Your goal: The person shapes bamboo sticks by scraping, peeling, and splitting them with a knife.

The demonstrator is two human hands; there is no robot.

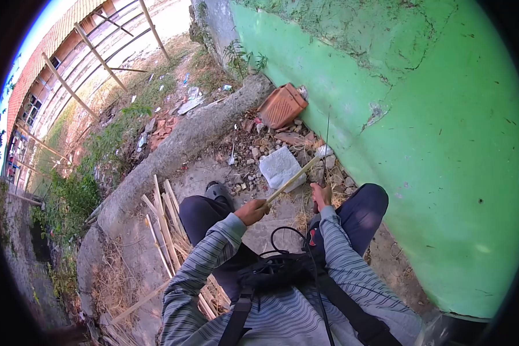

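Left hand (252,212) has a closed fist around the near end of a pale stick (294,179); the stick slants up to the far right, out in front of the knees. Right hand (320,195) is wrapped tight round the handle of a knife (323,173), long thin blade pointing far, seen almost edge-on. Stick's far end is right at the blade; can't tell if they touch. White block (278,167) sits on the ground just beyond the hands, and the stick passes across its near right part in view. Loose strips of wood (168,222) lie in a heap on the left, beside the left leg, running back under the left sleeve. Left shoe (219,193) planted near the block. Rubble (249,154) covers the ground beyond, with an orange roof tile (283,106) tilted by the foot of the green wall (444,150), which fills the right side. Rough concrete ledge (184,127) runs from the wall at far centre to near left. Black cable (288,229) loops over the lap. Far left: poles and a tile-roofed building (43,86).
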